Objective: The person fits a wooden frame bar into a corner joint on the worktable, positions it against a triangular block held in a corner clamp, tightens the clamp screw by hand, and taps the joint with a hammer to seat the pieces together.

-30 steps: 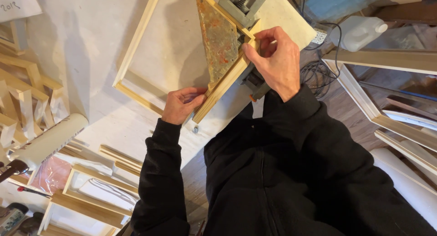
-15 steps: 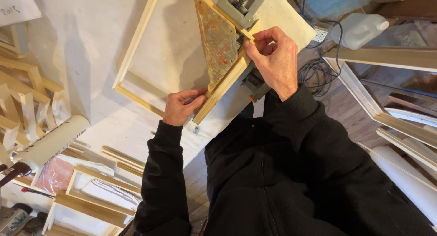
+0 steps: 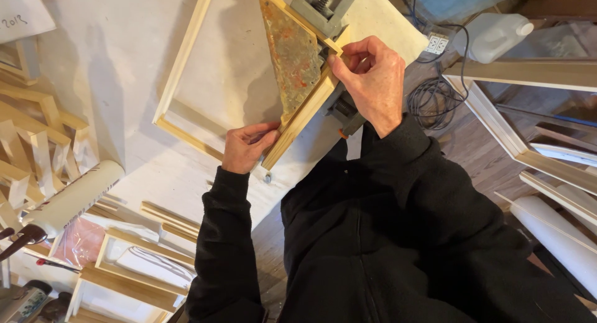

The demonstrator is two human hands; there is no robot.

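Hands [image 3: 373, 80] on wooden strip [image 3: 303, 116]

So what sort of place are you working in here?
Most likely a picture-framing or woodworking shop. Both hands, left hand and right hand, hold a wooden strip at a corner clamp on the white workbench, with stacked wooden frames nearby.

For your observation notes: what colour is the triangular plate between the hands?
Mottled rusty orange-brown triangular plate, head view.
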